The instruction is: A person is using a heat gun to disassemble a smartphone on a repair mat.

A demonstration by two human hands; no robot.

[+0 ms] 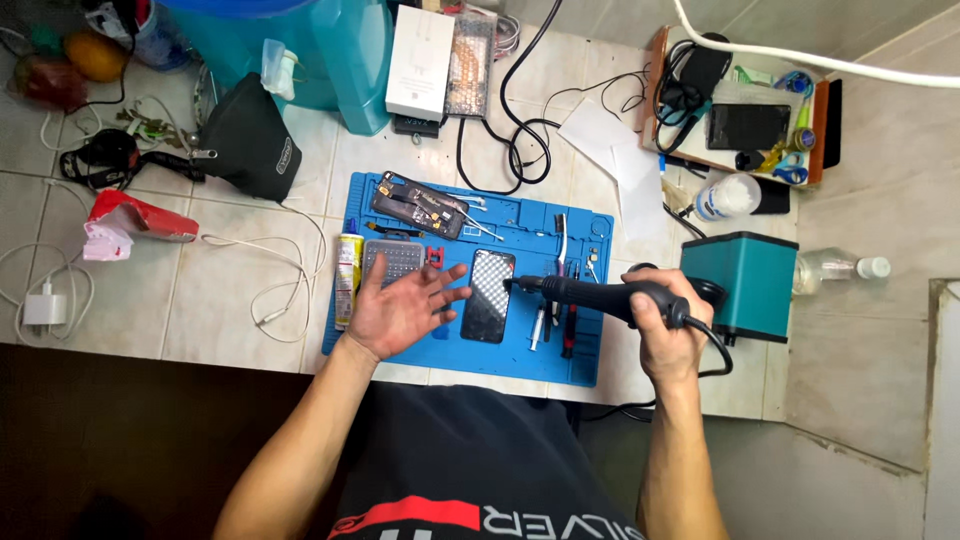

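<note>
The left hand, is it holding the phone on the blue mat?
No, the left hand hovers open, palm up with fingers spread, beside the phone, which lies flat on the blue mat.

Tiled bench (230, 300) crowded with repair gear

A blue work mat (560, 355) lies near the front edge, with a black phone (488, 296), an opened phone body (420, 210), a grey bit holder (392, 262) and small hand tools (562, 300) on it. A glue tube (347, 278) lies along its left edge. Left of it lie a black pouch (250, 145), a red packet (135, 218) and a white charger (42, 305) with its cable. Behind stand a teal container (350, 60) and a white box (420, 62); a teal station (750, 285) and a wooden tray (655, 80) sit to the right.
</note>
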